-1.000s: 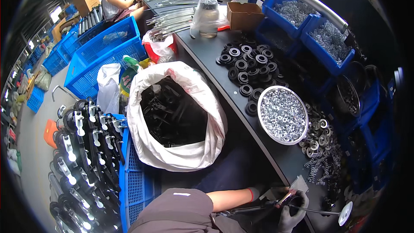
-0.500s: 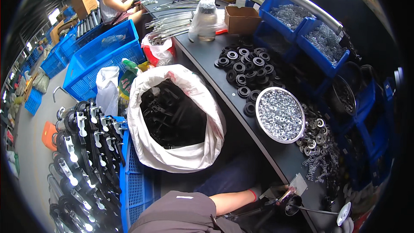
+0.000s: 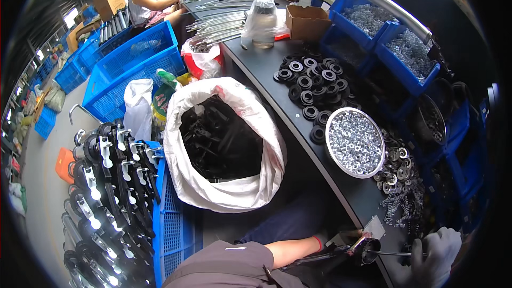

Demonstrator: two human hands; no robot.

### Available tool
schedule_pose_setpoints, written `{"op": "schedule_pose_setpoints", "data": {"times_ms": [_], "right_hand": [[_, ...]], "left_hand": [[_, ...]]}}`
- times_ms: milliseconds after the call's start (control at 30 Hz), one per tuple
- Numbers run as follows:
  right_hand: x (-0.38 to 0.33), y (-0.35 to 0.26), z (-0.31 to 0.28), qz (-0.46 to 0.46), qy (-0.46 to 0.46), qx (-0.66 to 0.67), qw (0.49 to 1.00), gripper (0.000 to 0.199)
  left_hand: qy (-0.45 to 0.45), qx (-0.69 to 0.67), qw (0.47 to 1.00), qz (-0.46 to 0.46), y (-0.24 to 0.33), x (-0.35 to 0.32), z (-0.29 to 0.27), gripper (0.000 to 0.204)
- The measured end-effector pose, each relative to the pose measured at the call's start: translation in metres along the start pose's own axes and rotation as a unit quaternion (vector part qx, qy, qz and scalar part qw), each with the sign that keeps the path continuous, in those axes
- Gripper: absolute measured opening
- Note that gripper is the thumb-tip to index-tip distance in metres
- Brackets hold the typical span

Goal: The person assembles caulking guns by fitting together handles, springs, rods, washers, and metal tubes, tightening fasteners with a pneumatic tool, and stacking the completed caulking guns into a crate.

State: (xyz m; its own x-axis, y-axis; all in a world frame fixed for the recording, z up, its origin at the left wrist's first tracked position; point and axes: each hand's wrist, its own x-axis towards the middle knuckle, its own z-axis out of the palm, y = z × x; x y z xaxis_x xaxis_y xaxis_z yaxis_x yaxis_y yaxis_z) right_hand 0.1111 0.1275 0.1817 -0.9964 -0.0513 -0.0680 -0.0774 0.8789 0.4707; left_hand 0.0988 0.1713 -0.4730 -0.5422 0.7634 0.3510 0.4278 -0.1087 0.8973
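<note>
My left forearm, with a red band at the wrist, reaches right from a dark sleeve. My left hand (image 3: 333, 241) is dim beside a small metal fixture at the bench edge, its fingers hard to make out. A flat metal plate (image 3: 375, 228) and a round black part (image 3: 368, 250) sit at that fixture. From the black part a thin metal rod (image 3: 396, 253) runs right. My right hand (image 3: 441, 253), in a grey-white glove, is closed around the rod's far end, thumb toward the fixture. The glove covers the end of the rod.
On the dark bench (image 3: 266, 74) lie black rings (image 3: 314, 82), a bowl of small metal parts (image 3: 354, 144), loose washers (image 3: 397, 168) and springs (image 3: 400, 205). A white sack (image 3: 229, 197) of black parts stands left of the bench. Blue crates (image 3: 170, 245) and another person (image 3: 146, 2) are beyond.
My gloved right hand has come up over the rod's right end, hiding the pale disc seen there earlier. The whole view has shifted slightly. My left hand stays at the fixture.
</note>
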Motion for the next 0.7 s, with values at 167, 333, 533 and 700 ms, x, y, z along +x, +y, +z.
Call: {"op": "schedule_pose_setpoints", "data": {"times_ms": [167, 333, 533, 700], "right_hand": [[0.004, -0.002, -0.019, 0.021, 0.000, 0.131, 0.991, 0.028], [-0.033, 0.043, -0.004, -0.025, 0.075, 0.303, 0.950, 0.058], [-0.035, 0.044, -0.017, 0.002, -0.022, 0.217, 0.976, 0.051], [-0.025, 0.013, -0.050, 0.052, -0.041, 0.290, 0.955, 0.052]], "left_hand": [[0.000, -0.049, 0.998, 0.027, 0.020, 0.006, -0.013, 0.044], [0.009, -0.095, 0.994, 0.044, 0.042, 0.018, -0.037, 0.045], [-0.007, -0.136, 0.988, 0.068, 0.060, -0.007, -0.077, 0.046], [-0.006, -0.168, 0.981, 0.095, 0.085, 0.020, -0.081, 0.047]]}}
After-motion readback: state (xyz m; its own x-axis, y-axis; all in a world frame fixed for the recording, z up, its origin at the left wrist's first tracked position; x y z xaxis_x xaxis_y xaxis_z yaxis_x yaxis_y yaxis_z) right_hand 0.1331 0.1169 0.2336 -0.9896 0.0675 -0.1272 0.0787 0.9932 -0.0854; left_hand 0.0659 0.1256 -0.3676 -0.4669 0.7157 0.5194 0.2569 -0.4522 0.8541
